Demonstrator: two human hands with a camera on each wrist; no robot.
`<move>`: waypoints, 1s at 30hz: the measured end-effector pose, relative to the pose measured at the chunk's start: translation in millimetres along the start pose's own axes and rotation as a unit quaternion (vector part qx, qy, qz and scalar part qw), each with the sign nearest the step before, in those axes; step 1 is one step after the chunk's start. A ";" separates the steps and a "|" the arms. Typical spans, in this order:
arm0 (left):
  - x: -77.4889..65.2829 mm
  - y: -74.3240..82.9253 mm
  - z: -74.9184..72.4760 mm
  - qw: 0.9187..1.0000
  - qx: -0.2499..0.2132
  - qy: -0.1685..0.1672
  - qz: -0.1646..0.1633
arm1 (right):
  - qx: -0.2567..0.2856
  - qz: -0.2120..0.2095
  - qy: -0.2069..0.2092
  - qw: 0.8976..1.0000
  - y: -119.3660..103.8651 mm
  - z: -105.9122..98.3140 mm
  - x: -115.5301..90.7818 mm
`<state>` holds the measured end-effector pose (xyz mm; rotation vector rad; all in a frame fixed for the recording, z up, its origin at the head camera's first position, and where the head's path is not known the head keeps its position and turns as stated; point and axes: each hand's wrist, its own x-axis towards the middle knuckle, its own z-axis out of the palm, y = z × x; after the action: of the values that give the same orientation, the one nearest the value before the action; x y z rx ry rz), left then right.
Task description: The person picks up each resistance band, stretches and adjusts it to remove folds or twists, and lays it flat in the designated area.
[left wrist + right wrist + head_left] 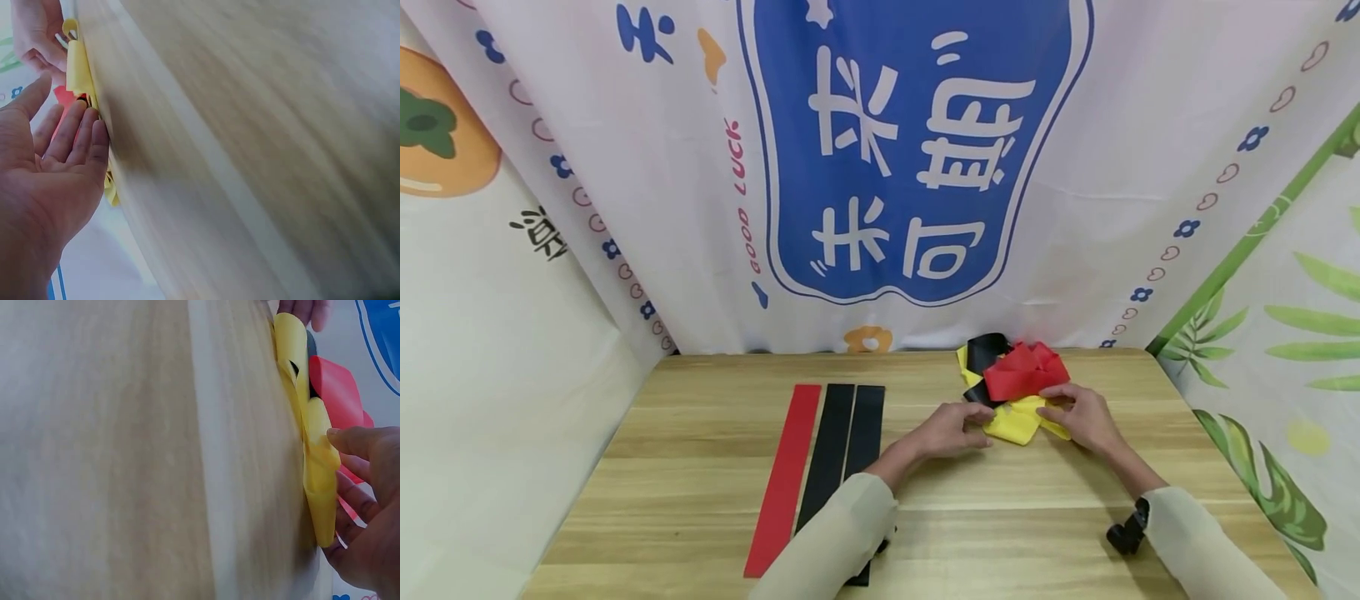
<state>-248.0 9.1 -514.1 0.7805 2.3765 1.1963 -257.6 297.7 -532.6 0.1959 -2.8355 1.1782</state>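
Note:
A heap of loose ribbons lies at the back right of the table, made up of a yellow ribbon (1017, 423), a red ribbon (1024, 372) and a black ribbon (986, 353). At the heap's left side is my left hand (953, 429), fingertips by the yellow ribbon; the left wrist view shows its palm turned up, fingers loosely extended. From the right, my right hand (1084, 417) reaches the yellow folds. Its thumb (350, 440) touches the yellow ribbon in the right wrist view, the other fingers spread behind and below, partly hidden.
Left of the hands, a red strip (784, 475) and two black strips (829, 450) lie flat side by side on the wooden table (685, 467). My left sleeve covers part of the black strips. A printed curtain (700, 250) hangs behind the table's back edge.

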 end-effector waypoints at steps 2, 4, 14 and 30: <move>1.8 1.3 1.3 1.000 0.003 -0.011 0.003 | -0.002 0.000 -0.005 1.000 -0.4 1.9 -0.3; 3.3 1.7 2.9 1.000 0.007 -0.020 0.010 | -0.005 0.000 -0.008 1.000 -0.4 4.0 -0.7; 4.5 1.1 8.6 0.999 0.024 -0.033 0.024 | -0.001 -0.032 -0.016 0.999 2.2 10.0 -0.8; -1.7 -3.0 -2.1 0.998 -0.055 0.031 -0.002 | 0.011 -0.013 -0.042 0.999 -15.3 14.4 -0.7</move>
<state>-248.8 5.2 -515.3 0.7141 2.3360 1.3559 -254.8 276.9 -532.0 0.2885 -2.8828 1.2263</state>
